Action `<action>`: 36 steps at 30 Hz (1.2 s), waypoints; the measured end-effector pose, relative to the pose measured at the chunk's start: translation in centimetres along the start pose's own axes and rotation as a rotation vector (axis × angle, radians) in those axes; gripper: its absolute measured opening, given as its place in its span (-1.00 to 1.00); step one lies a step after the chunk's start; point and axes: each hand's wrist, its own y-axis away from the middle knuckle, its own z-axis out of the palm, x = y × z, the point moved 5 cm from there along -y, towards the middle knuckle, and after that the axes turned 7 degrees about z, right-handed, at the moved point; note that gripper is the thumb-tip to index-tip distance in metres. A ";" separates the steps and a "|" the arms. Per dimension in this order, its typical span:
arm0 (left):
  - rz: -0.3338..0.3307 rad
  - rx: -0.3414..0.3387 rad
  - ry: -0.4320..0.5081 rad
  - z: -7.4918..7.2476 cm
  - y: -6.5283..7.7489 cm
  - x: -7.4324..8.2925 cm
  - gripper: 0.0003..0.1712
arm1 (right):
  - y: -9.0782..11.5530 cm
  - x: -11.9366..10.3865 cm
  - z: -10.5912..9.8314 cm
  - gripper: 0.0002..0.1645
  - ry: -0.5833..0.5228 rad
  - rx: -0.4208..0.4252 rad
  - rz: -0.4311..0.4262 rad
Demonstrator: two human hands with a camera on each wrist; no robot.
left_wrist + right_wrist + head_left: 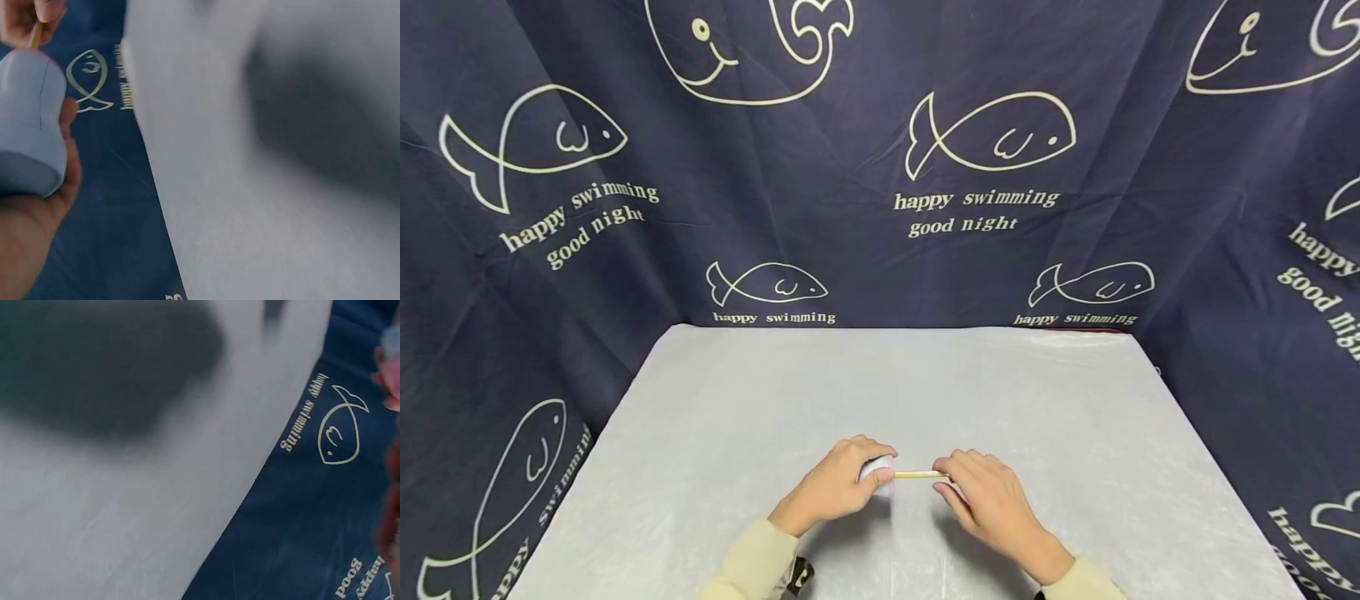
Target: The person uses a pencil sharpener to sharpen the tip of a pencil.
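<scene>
My left hand (833,483) is curled round the blue device (32,112); my right hand (996,504) pinches the yellow stick (917,475), which meets the device's pink end (392,376); below the device lies the table (737,400).

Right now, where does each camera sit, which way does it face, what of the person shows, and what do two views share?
Head: on the head, forward and down at grey tabletop and navy backdrop; left hand, right hand, sleeves.
Left wrist: on that wrist, toward pale blue object; both hands, partly.
Right wrist: on that wrist, mostly tabletop and backdrop; parts of hands, right edge.
Head and left wrist share yellow stick between object and right hand.
</scene>
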 end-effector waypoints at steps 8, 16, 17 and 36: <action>-0.023 -0.057 0.204 0.4 -0.6 0.2 -0.68 | 0.1 -0.8 -1.2 -0.53 0.117 0.278 -0.131; 0.280 0.093 -0.121 2.7 0.7 1.2 -0.58 | 0.5 1.7 0.5 -0.73 -0.437 -0.503 0.507; 0.315 0.117 -0.164 3.0 0.9 1.4 -0.56 | 0.7 2.0 0.9 -0.70 -0.541 -0.594 0.601; -0.034 -0.029 0.101 1.3 0.2 -1.2 -0.64 | 0.8 0.0 0.4 -0.68 0.024 -0.022 0.042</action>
